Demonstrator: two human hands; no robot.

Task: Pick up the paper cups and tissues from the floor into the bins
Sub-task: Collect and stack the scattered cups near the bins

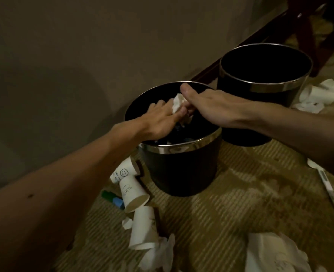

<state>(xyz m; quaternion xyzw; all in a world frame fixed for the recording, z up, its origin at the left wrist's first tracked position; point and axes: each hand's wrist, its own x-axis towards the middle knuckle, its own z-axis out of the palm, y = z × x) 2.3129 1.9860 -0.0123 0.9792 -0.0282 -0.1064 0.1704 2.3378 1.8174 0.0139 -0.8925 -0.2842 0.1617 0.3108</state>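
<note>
Holding a crumpled white tissue (177, 103) over the mouth of the near bin (181, 148), both hands meet above its opening, most likely so that the tissue falls straight in rather than onto the rim. The right hand (207, 107) has its fingers curled down on the tissue with the thumb lifted clear. The left hand (158, 119) reaches in with fairly straight fingers that touch the tissue, though I cannot tell whether they pinch it. Some dark and pale rubbish already lies in this bin, while the far bin (264, 87), just beside it to the right, looks dark inside and its contents cannot be made out. Much is left on the carpet (231, 193): a paper cup with a smiley face (123, 171) leans against the near bin's left side, a second cup (133, 196) lies just in front of it on its side, and a third cup (142, 228) lies nearer, touching a loose tissue (159, 250). More tissues sit at the near right (274, 254) and at the far right (319, 95) beside the far bin. The smiley cup carries small printed letters, too small to read; the second cup shows a small cartoon figure; no brand is legible.
</note>
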